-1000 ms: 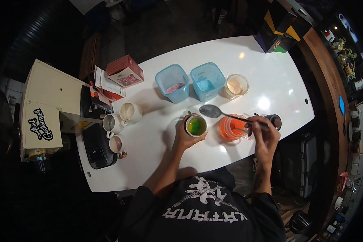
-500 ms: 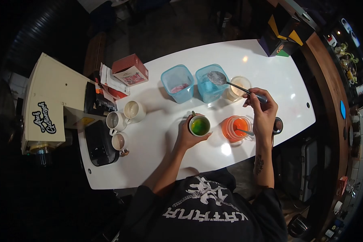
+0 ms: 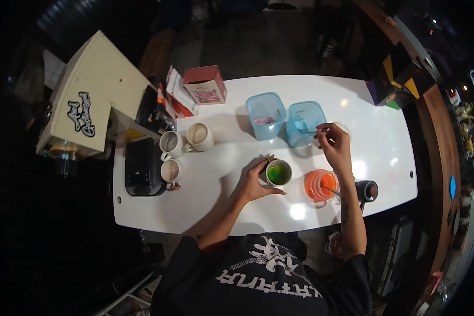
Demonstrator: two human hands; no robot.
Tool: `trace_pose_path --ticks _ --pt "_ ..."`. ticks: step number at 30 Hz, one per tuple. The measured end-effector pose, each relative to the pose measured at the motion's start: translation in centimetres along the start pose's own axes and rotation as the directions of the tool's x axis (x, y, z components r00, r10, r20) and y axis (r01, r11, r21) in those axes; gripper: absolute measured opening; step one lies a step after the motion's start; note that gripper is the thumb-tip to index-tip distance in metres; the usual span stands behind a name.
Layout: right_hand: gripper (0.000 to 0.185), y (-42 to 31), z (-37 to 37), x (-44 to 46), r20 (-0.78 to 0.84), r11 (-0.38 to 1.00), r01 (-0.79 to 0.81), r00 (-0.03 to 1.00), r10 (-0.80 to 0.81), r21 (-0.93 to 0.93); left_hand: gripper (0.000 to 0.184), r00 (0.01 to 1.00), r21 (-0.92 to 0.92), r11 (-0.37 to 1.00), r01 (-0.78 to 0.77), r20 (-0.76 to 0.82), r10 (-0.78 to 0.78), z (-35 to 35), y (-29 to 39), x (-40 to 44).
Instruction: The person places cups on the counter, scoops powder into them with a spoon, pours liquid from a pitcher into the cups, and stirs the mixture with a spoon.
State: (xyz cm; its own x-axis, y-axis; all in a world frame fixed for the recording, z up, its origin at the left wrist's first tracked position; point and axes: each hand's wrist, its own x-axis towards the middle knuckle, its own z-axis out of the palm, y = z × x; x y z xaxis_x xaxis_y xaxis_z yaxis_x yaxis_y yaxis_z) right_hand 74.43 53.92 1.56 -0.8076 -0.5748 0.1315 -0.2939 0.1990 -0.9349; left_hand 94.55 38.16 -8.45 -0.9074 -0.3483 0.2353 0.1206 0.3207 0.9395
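My left hand (image 3: pixel 257 183) is wrapped round the side of a small cup (image 3: pixel 278 173) with green liquid in it. My right hand (image 3: pixel 336 144) pinches the handle of a spoon (image 3: pixel 312 132), whose bowl end reaches down into the right-hand blue plastic container (image 3: pixel 305 111). What the spoon touches in there is hard to make out. To its left stands a second blue container (image 3: pixel 266 113) with something pinkish at the bottom. Below my right hand is a glass jar mug (image 3: pixel 321 185) of orange-red liquid with a spoon resting in it. A pale jar (image 3: pixel 343 129) is partly hidden behind my right hand.
Several mugs (image 3: pixel 200 137) stand at the left by a cream-coloured machine (image 3: pixel 95 100). A red and white box (image 3: pixel 204 85) and packets (image 3: pixel 180 95) sit behind them. A dark round-topped object (image 3: pixel 367 190) is right of the jar mug on the white table (image 3: pixel 231 210).
My right hand has lowered the spoon, previously raised with clear content in its bowl, into the right-hand blue container. The camera view has shifted; my left hand still holds the cup.
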Motion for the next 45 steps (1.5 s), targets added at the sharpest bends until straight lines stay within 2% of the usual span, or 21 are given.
trace_pose_path --ticks 2,4,5,6,8,10,12,14,16,17,18,20,22,24,26,28,33,36,40,41,45 --pt "0.021 -0.2 -0.2 -0.1 0.045 1.0 -0.01 0.999 0.01 0.003 0.094 0.999 -0.025 0.999 0.025 -0.019 -0.026 -1.0 0.9 -0.3" --pt "0.031 -0.3 -0.5 -0.5 0.021 1.0 -0.004 1.0 0.005 -0.022 0.089 0.995 0.235 0.971 0.036 0.084 -0.057 -2.7 2.2 -0.5" --pt "0.044 0.6 -0.9 -0.8 0.032 1.0 -0.006 0.999 0.007 -0.026 0.082 0.996 0.196 0.98 0.017 0.085 -0.034 -3.4 1.6 -0.9" --pt "0.044 0.2 -1.0 -1.4 0.042 1.0 -0.001 0.999 0.002 -0.024 0.082 0.997 0.199 0.98 0.021 0.074 -0.037 -4.4 1.7 -1.1" --pt "0.05 -1.2 -1.8 -2.9 -0.073 0.987 -0.017 0.997 0.006 -0.162 0.074 0.986 0.143 0.983 0.117 0.099 -0.132 -7.1 1.7 -1.3" --pt "0.052 -1.7 -2.7 -4.4 -0.071 0.977 -0.044 0.997 0.029 -0.206 0.064 0.998 0.309 0.951 0.036 -0.064 -0.017 -10.2 1.2 -1.0" --pt "0.053 -1.9 -3.4 -5.5 -0.084 0.97 -0.026 0.996 0.006 -0.242 0.063 0.949 0.45 0.889 0.082 -0.307 0.068 -13.4 -0.2 -0.2" --pt "0.049 -1.8 -4.1 -6.3 -0.086 0.966 -0.028 0.996 0.006 -0.258 0.066 0.898 0.609 0.79 0.072 -0.385 0.215 -16.8 -1.0 1.1" --pt "0.039 -1.7 -5.1 -7.4 -0.079 0.957 -0.019 0.997 -0.004 -0.29 0.074 0.898 0.711 0.65 0.268 -0.428 0.098 -18.2 -0.8 2.0" --pt "0.029 -1.6 -5.4 -7.9 -0.114 0.941 -0.048 0.993 0.01 -0.335 0.083 0.924 0.759 0.587 0.281 -0.38 0.048 -19.0 -1.9 1.8" --pt "0.029 -1.6 -5.8 -8.4 -0.13 0.939 -0.059 0.991 0.016 -0.338 0.083 0.93 0.76 0.593 0.266 -0.365 0.05 -19.3 -2.7 2.0" --pt "0.028 -1.6 -6.5 -9.7 -0.185 0.81 -0.024 0.977 -0.104 -0.586 0.091 0.94 0.766 0.56 0.317 -0.332 -0.077 -19.6 -3.8 2.1" --pt "0.027 -1.1 -7.5 -10.9 -0.227 0.791 -0.077 0.971 -0.08 -0.607 0.095 0.957 0.769 0.577 0.275 -0.273 -0.092 -19.8 -4.1 2.3" --pt "0.025 -0.8 -8.4 -12.1 -0.179 0.711 -0.087 0.982 -0.056 -0.698 0.095 0.951 0.802 0.512 0.308 -0.282 -0.13 -19.4 -4.1 2.5" --pt "0.022 -0.5 -8.7 -13.2 -0.151 0.714 -0.05 0.986 -0.078 -0.698 0.098 0.95 0.814 0.492 0.309 -0.283 -0.129 -19.0 -3.5 2.8" --pt "0.02 -0.5 -8.3 -14.0 -0.122 0.772 -0.039 0.991 -0.05 -0.634 0.1 0.919 0.801 0.451 0.394 -0.346 -0.188 -18.7 -2.5 2.9" --pt "0.019 0.5 -7.0 -15.2 -0.162 0.81 -0.117 0.986 0.028 -0.574 0.098 0.948 0.837 0.446 0.316 -0.258 -0.187 -17.9 -1.9 2.5" --pt "0.016 0.3 -6.0 -15.1 -0.213 0.849 -0.244 0.964 0.159 -0.469 0.094 0.961 0.829 0.488 0.272 -0.206 -0.186 -16.4 -0.7 1.6" --pt "0.012 1.4 -4.3 -15.4 -0.289 0.9 -0.2 0.953 0.087 -0.387 0.089 0.951 0.778 0.553 0.298 -0.191 -0.243 -14.1 0.7 0.0" --pt "0.01 1.3 -3.9 -15.4 -0.318 0.911 -0.258 0.936 0.152 -0.323 0.09 0.957 0.765 0.58 0.28 -0.173 -0.234 -13.5 0.9 -0.6" --pt "0.012 2.9 -3.1 -15.8 -0.368 0.938 -0.263 0.915 0.168 -0.227 0.089 0.96 0.695 0.666 0.27 -0.139 -0.243 -10.8 3.1 -2.1"
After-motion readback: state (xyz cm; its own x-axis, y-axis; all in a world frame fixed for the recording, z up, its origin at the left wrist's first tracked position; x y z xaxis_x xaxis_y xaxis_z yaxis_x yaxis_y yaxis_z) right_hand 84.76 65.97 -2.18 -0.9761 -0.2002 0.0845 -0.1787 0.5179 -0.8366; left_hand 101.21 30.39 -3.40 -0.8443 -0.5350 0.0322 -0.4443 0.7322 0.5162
